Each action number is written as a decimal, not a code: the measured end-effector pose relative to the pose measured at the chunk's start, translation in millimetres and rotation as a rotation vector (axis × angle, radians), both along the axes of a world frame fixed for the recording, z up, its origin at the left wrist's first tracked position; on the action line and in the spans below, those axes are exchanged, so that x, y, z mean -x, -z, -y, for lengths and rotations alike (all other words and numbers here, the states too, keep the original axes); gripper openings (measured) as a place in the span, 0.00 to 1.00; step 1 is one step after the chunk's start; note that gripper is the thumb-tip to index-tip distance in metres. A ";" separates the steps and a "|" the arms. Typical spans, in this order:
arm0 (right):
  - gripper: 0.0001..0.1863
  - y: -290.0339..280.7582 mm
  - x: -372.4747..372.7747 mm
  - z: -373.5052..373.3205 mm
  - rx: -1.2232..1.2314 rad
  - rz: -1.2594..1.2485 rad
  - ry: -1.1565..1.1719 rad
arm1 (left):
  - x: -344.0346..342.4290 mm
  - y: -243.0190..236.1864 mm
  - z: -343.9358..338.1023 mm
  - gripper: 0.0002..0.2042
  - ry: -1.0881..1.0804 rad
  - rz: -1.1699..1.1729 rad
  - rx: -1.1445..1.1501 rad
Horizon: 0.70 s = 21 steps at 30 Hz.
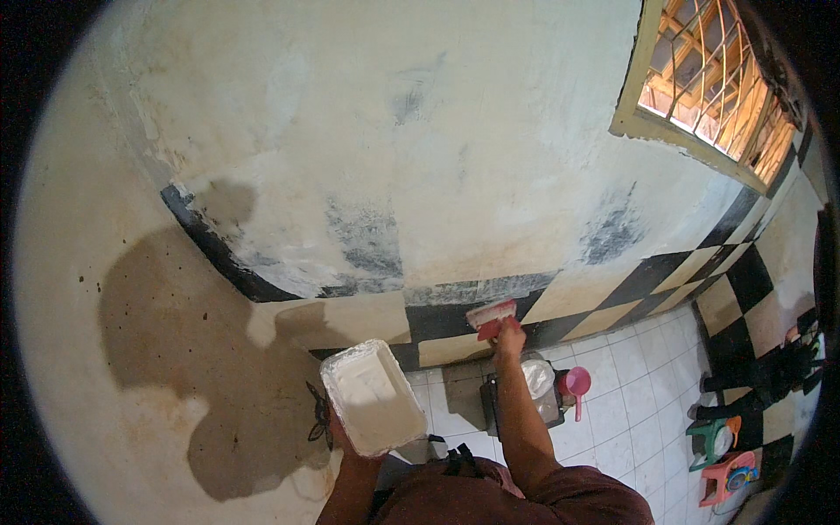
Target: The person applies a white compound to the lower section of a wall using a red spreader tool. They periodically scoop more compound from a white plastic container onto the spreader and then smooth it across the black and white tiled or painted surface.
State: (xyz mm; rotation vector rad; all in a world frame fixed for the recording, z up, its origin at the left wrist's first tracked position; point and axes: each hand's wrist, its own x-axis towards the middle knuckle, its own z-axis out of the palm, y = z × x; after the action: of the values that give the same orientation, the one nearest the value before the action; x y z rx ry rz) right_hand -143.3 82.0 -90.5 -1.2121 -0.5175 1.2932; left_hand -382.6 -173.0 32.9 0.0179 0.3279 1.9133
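My left hand (339, 437) is closed on the side of a rectangular tub (327, 385) with a crusted white rim, tilted toward me. White paste (378, 398) covers its inside. My right hand (509, 341) is wrapped around a wide red putty knife (492, 317), its blade smeared with white. The blade is close to the lower wall, over the black and cream checks; I cannot tell whether it touches. Above it, the wall (490, 184) has a pale coat with dark patches (367, 241) showing through in places.
A dark stand (492, 407) with a white plastic bag (537, 378) and a pink dipper (577, 381) sits below my right forearm. Green (710, 444) and red (728, 477) stools are at the far right, near a person in dark clothes (761, 381). A barred window (713, 83) is upper right.
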 end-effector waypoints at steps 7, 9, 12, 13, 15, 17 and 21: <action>0.10 39.7 24.1 -19.5 0.051 -0.201 -0.158 | 11.4 33.3 7.0 0.35 0.050 -0.102 0.029; 0.10 33.6 15.2 -39.6 0.060 -0.168 -0.125 | 1.8 29.6 -0.6 0.33 0.082 -0.074 0.022; 0.11 -2.9 40.1 -44.0 0.032 -0.176 -0.150 | 2.3 23.2 3.6 0.29 0.054 -0.040 0.043; 0.12 -29.2 49.5 -37.7 -0.022 -0.202 -0.177 | 4.9 22.3 6.4 0.29 0.042 -0.034 0.059; 0.11 -68.7 43.1 -39.2 -0.089 -0.190 -0.205 | 2.7 27.9 0.8 0.29 0.052 -0.020 0.031; 0.11 -108.8 43.3 -29.7 -0.136 -0.182 -0.237 | 1.5 26.0 0.1 0.28 0.055 -0.010 0.023; 0.06 -159.5 45.4 7.2 -0.267 -0.281 -0.153 | 5.9 18.6 3.7 0.29 0.045 -0.013 0.000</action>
State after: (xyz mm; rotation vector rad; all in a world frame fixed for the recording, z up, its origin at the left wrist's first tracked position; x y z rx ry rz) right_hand -188.7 74.8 69.0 -0.7667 -0.5642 1.4454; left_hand -388.6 -176.7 14.3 0.0382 0.3334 1.8690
